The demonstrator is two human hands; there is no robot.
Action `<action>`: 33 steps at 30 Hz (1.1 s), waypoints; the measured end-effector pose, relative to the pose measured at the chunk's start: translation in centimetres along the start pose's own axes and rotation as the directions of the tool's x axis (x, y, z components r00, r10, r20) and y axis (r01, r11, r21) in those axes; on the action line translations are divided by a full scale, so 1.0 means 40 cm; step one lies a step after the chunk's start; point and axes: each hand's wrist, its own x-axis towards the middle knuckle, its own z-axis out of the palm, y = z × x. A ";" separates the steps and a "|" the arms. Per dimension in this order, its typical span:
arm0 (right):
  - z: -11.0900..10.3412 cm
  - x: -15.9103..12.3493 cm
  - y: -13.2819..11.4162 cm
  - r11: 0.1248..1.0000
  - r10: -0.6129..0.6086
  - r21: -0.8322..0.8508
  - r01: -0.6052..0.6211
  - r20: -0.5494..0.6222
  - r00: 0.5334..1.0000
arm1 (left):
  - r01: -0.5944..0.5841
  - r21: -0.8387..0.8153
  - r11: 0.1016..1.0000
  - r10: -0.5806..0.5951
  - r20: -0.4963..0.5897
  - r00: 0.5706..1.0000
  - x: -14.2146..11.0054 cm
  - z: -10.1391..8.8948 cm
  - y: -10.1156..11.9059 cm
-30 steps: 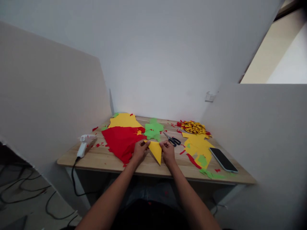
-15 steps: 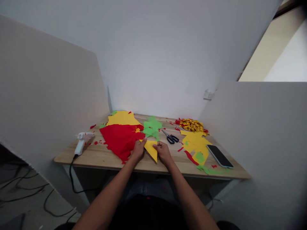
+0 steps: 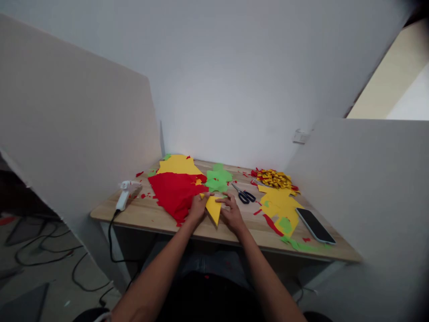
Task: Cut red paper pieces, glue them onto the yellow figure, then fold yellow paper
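Observation:
A yellow folded triangle (image 3: 213, 209) of paper or felt-like sheet is held between my hands over the front of the table, one point toward me. My left hand (image 3: 198, 208) pinches its upper left part, thumb on top. My right hand (image 3: 232, 213) is at its right edge, with fingertips on the upper right corner and fingers partly spread. Beside my left hand lies a large red sheet (image 3: 176, 192). Green cut pieces (image 3: 217, 177) and black-handled scissors (image 3: 244, 196) lie just beyond my hands.
A white glue gun (image 3: 124, 197) with a black cord stands at the left edge. Yellow sheets (image 3: 177, 164) lie behind the red one. To the right are a yellow-and-red fringed bundle (image 3: 275, 179), yellow cut sheets (image 3: 279, 203) and a phone (image 3: 315, 225). Partition panels flank the table.
My right hand has loosened its pinch, and its fingers have spread along the triangle's right edge. The triangle has turned slightly and looks narrower. The whole view has shifted a little.

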 end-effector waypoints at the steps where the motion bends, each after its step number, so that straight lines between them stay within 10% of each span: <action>1: 0.000 0.003 0.001 1.000 0.002 -0.004 -0.002 -0.014 1.000 | -0.024 0.019 1.000 0.024 0.002 1.000 -0.002 0.002 0.003; 12: 0.006 0.001 0.037 0.980 0.169 0.085 -0.181 0.131 0.977 | -0.025 0.098 0.995 0.005 0.199 0.980 -0.031 0.021 0.027; 33: 0.008 -0.004 0.051 0.950 0.246 0.118 -0.287 0.281 0.928 | -0.135 0.077 0.988 0.138 -0.039 0.990 0.001 -0.006 0.001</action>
